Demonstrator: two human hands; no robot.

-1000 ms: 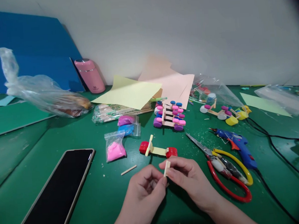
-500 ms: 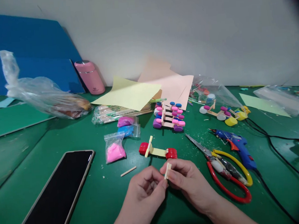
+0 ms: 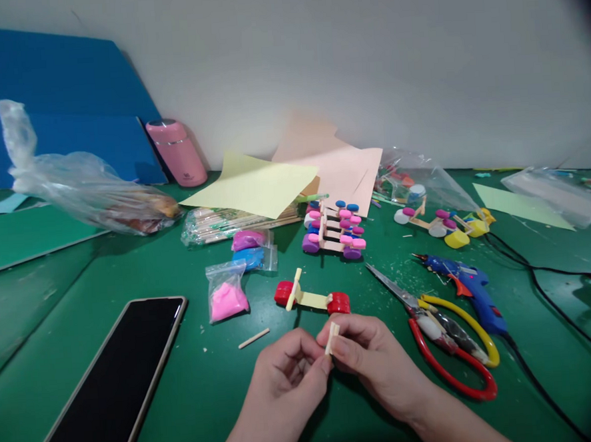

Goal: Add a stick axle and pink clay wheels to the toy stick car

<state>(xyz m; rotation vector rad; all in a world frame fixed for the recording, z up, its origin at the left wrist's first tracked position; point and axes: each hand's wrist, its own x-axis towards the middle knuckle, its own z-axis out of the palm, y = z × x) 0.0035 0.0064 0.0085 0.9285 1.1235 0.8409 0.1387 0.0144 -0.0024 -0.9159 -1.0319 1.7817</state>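
Note:
Between both hands, low in the middle of the head view, is a small pale wooden piece. My left hand pinches its lower end between thumb and finger. The thumb and fingers of my right hand are closed on its upper part. Just beyond the hands lies a wooden strip with red wheels at its ends and a pale stick set across its left side. A loose short stick rests to the left of my left hand.
Scissors and a blue glue gun with a black cord lie at right. A phone is at left. Clay bags, small wheeled models, wrapped sticks, paper and a pink bottle stand farther back.

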